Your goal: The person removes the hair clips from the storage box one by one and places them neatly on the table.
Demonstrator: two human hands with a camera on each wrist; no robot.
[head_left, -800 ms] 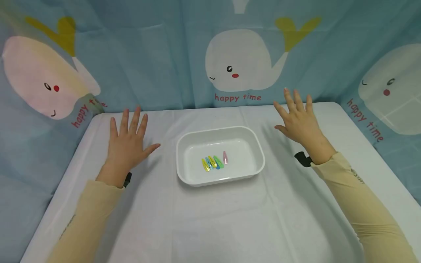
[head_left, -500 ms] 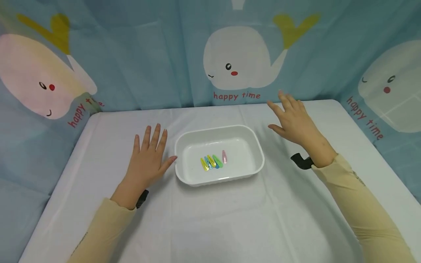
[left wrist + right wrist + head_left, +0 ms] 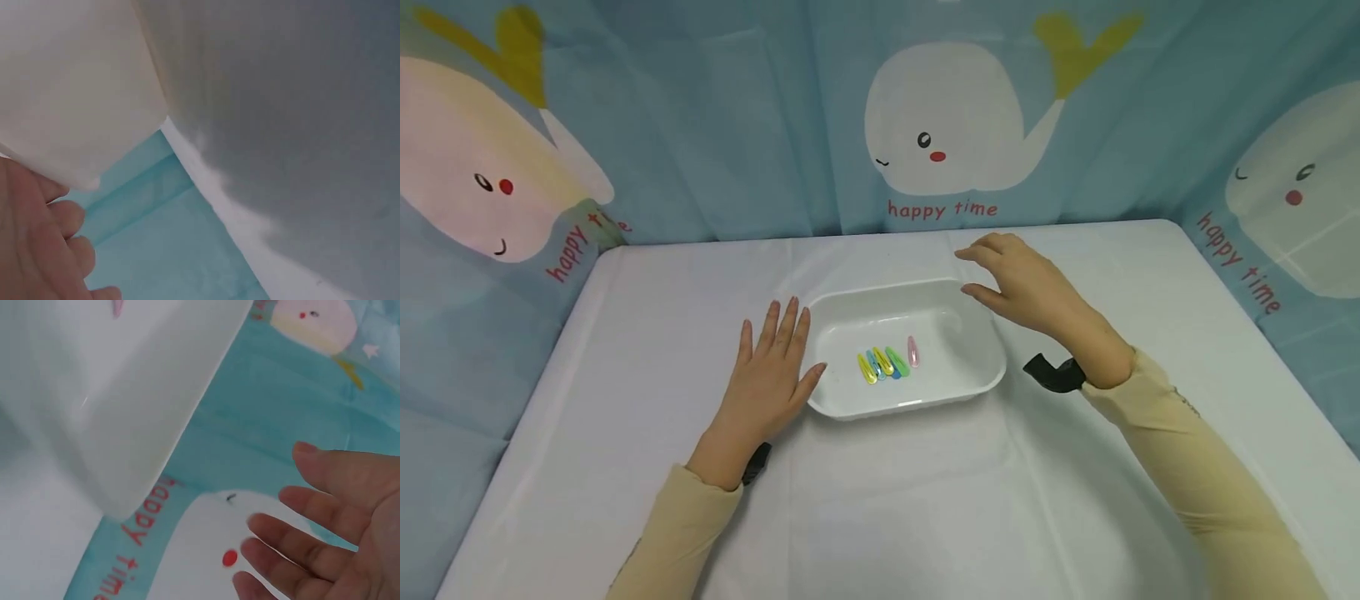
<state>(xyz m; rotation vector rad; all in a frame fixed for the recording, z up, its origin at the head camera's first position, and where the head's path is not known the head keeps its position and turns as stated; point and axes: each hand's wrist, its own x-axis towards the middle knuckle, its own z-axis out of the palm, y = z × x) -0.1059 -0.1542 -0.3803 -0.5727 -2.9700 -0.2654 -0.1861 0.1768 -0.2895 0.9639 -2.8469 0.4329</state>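
Observation:
A white rectangular tray [image 3: 962,350] sits mid-table, with several colourful snap hair clips inside. Yellow [image 3: 867,369], blue and green [image 3: 897,362] clips lie close together, and a pink clip [image 3: 913,352] lies slightly apart to their right. My left hand [image 3: 763,387], fingers straight, is over the tray's left edge; whether it touches the rim is unclear. Over the far right corner hovers my right hand [image 3: 1030,287], its fingers loosely bent and holding nothing. The right wrist view shows that hand [image 3: 337,531] apart from the tray wall [image 3: 156,406].
A white cloth covers the table [image 3: 887,517]. Behind it hangs a blue curtain [image 3: 737,125] printed with whales. Each wrist wears a black strap, the right one [image 3: 1052,373] sticking out below the sleeve [image 3: 1187,467].
My left hand has moved right to the tray's left edge. My right hand has come left and nearer to the tray's far right corner, its fingers bending. Tray and clips stay put.

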